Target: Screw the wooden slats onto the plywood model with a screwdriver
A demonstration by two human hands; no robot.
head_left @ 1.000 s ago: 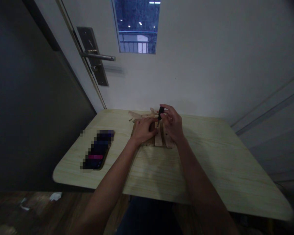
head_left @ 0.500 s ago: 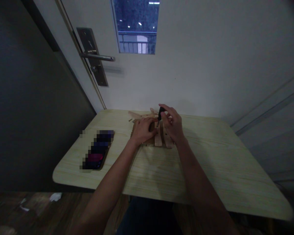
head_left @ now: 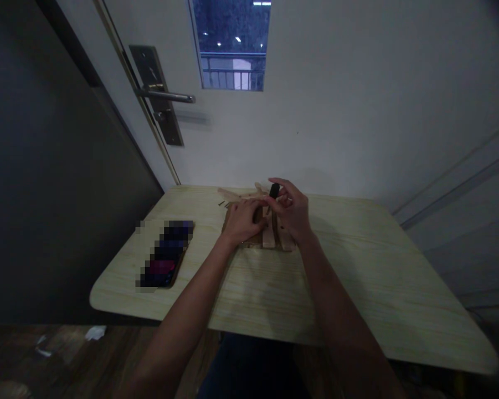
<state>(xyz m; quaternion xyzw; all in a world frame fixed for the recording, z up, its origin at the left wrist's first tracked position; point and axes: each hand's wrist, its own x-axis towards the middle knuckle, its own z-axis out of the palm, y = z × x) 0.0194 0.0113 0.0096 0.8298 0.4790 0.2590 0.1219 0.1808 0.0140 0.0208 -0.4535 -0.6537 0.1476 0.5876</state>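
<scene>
In my right hand point(head_left: 294, 211) is a small screwdriver point(head_left: 274, 190) with a black handle, closed between thumb and fingers. It stands tilted, its shaft pointing down at a light wooden piece point(head_left: 268, 237) with holes. My left hand point(head_left: 241, 221) bears down on that piece from the left, its thumb against the wood and its fingers curved over the far end. Another wooden piece point(head_left: 285, 239) lies just to the right, partly under my right hand. Beneath them is a brown corrugated board point(head_left: 254, 240). The screwdriver's tip is hard to make out.
More wooden pieces point(head_left: 229, 194) lie behind my left hand, with a few screws point(head_left: 221, 203) beside them. A phone point(head_left: 178, 257), partly blurred out, rests on the table point(head_left: 357, 277) at left. A white door with a metal handle point(head_left: 170, 97) rises behind the table.
My right thumb and fingers have shifted around the screwdriver handle, and the handle leans slightly more to the right. My left hand and the wooden pieces stay in place.
</scene>
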